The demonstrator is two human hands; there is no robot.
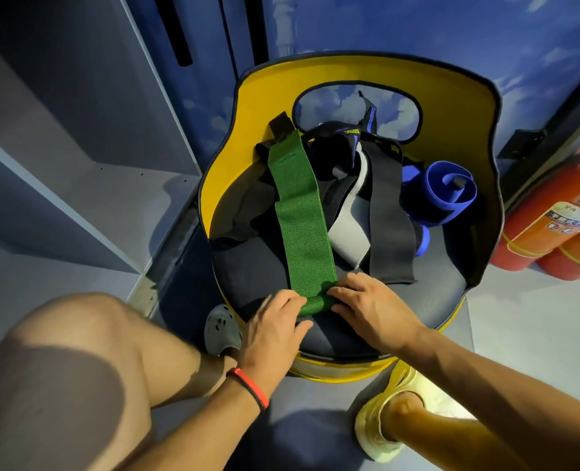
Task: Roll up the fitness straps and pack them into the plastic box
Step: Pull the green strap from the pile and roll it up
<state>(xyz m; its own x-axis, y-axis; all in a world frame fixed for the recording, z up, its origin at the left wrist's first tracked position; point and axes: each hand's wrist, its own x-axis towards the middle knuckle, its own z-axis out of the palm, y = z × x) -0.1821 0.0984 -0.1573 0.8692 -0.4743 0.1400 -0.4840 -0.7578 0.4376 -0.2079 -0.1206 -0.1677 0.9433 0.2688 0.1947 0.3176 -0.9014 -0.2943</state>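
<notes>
A long green fitness strap (299, 212) lies flat along the dark seat of a yellow chair (428, 86), its black tab at the far end. Its near end is folded over, and my left hand (276, 321) and my right hand (367, 305) pinch that fold from either side. Behind the green strap lies a loose heap of black straps (389, 212) and a grey one (348, 232). A blue strap (446, 192), rolled up, sits on the seat at the right. No plastic box is in view.
Grey shelving (77, 185) stands to the left. Red fire extinguishers (560, 226) lie on the floor at the right. My bare knee (88, 351) is at the lower left, a grey clog (220, 329) beside the chair, and my foot in a pale shoe (394, 416) in front.
</notes>
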